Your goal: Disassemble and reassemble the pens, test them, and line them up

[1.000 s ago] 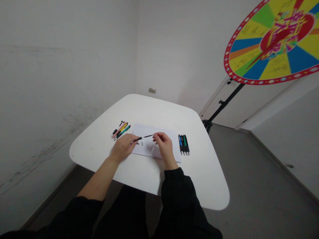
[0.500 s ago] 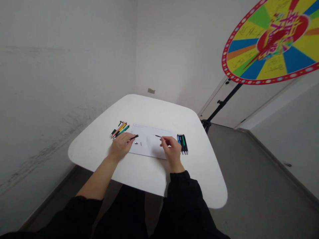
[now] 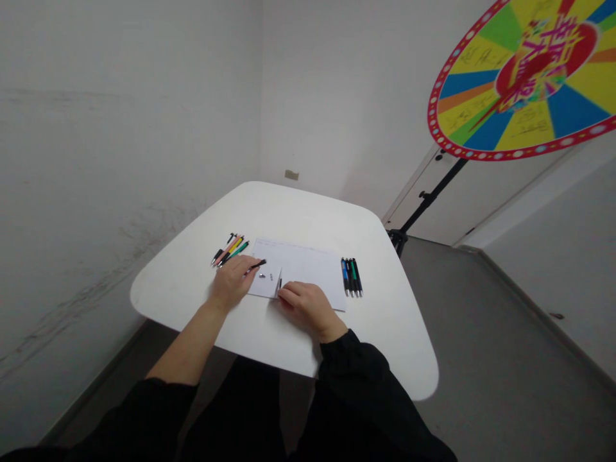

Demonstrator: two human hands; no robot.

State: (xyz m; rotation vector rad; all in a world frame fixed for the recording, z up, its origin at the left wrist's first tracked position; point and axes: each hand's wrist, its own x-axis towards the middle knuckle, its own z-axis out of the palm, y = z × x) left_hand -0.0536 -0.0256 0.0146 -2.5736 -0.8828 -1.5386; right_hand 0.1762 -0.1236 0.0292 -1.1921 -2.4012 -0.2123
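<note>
Our left hand (image 3: 231,281) pinches a black pen barrel (image 3: 262,262) — likely light, stiff, best held mid-length — hold unclear in our right hand (image 3: 306,305).

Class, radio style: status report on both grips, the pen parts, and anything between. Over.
Left grip: closed on black pen barrel. Right grip: at slim dark piece, hold unclear. In between: small loose parts on white paper.

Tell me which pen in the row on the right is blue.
The leftmost pen in that row, the one nearest the paper: its upper barrel is blue, while the others look green or dark.
</note>
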